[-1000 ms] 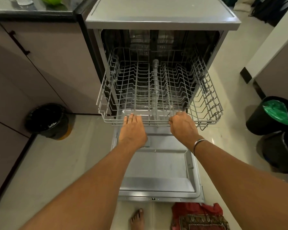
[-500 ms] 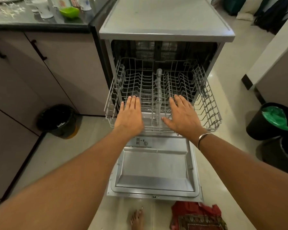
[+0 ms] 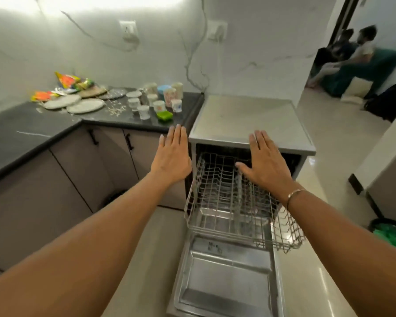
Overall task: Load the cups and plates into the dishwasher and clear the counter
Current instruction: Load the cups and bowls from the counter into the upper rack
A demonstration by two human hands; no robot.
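Both hands are up in front, palms down, and neither one holds anything. The left hand (image 3: 172, 156) is flat, fingers straight and pressed close together, hovering just left of the dishwasher (image 3: 247, 117), with the counter's edge right behind the fingertips. The right hand (image 3: 265, 163) is flat too, fingers straight and together, thumb stuck out to the left, raised over the rack (image 3: 217, 195). A thin bangle (image 3: 294, 194) sits on that wrist.

The dishwasher is wide open: the door (image 3: 226, 284) is folded down flat to the floor and the wire rack is pulled out over it, with nothing loaded in it.

The dishes are all on the dark counter (image 3: 21, 133), back against the wall. The cups (image 3: 156, 99) stand upright in a tight cluster near the counter's right end, close to the dishwasher. The plates (image 3: 85, 105) lie flat to the left of them, pale round ones in front and a metal one behind. A small green tub (image 3: 164, 116) sits at the front of the cups, and bright wrappers (image 3: 66, 81) are heaped behind the plates, with crumbs scattered between.

Down at the right edge is a bin (image 3: 391, 234) with a green bag. Through the doorway, people sit on a green sofa (image 3: 364, 74).
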